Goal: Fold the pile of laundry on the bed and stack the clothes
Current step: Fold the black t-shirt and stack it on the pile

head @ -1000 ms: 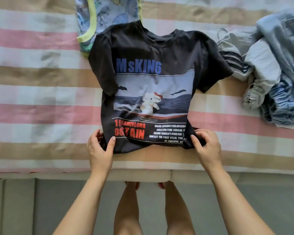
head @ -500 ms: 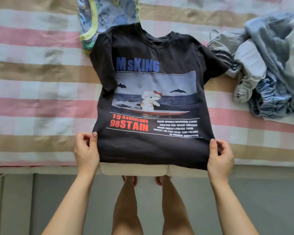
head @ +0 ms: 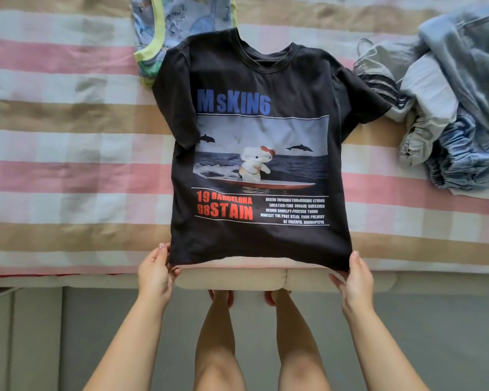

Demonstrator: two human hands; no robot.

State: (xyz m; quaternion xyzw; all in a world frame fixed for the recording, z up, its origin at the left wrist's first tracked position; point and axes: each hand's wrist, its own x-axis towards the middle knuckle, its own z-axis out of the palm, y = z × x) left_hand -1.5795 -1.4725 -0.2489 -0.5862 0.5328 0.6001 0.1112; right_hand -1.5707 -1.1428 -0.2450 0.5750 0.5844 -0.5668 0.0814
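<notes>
A bedspread (head: 54, 170) striped in pink, tan and white covers the bed from the left edge of the view across to the right. Toward the upper left lies a dinosaur-print garment (head: 181, 15) in pale blue with yellow-green trim, its lower part tucked under the shoulder of the black T-shirt (head: 266, 74). At the near edge of the bed the left hand (head: 154, 273) pinches the left corner of the shirt's hem, thumb on top of the cloth and fingers curled beneath it. The T-shirt lies print side up in the middle of the bed, collar pointing away from the person, hem drawn taut and lifted slightly over the cream mattress edge (head: 308, 279). Its left sleeve lies folded down along the body, while its right sleeve spreads outward. The right hand (head: 356, 280) grips the hem's right corner in the same way, thumb lying along the top and fingers hooked under the cloth. Farther right, touching the spread sleeve, sits the unfolded laundry pile (head: 449, 108) of grey and blue clothes, crumpled together.
</notes>
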